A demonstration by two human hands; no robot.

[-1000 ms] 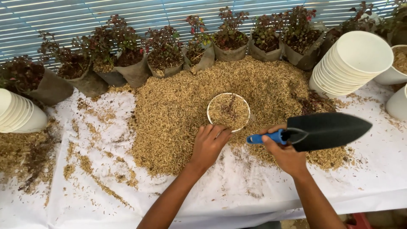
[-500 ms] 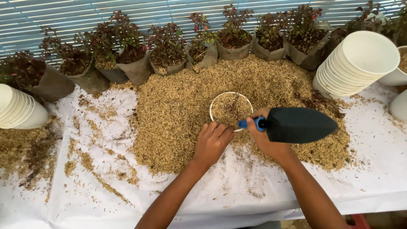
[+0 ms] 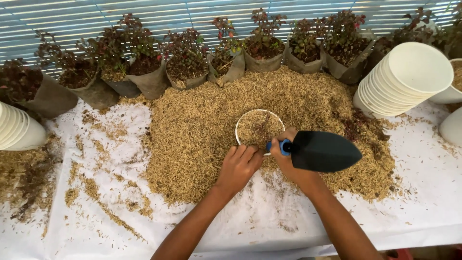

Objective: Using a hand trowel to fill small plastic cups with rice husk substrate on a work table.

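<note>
The right hand (image 3: 288, 161) is closed in a fist around the blue handle of a black trowel (image 3: 323, 151), blade pointing right. Beneath and beyond both hands spreads a wide heap of rice husk (image 3: 192, 130) on a white sheet (image 3: 96, 226). Far right of it lies a stack of white pots (image 3: 409, 79). Just ahead sits a small white pot (image 3: 260, 129) sunk in the husk. The left hand (image 3: 239, 166), fingers curled together, touches that pot's near rim.

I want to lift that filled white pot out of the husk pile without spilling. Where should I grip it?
Grip the white pot by its rim, from straight above. It stands upright, its walls are buried in the rice husk pile, and only the round rim shows.
</note>
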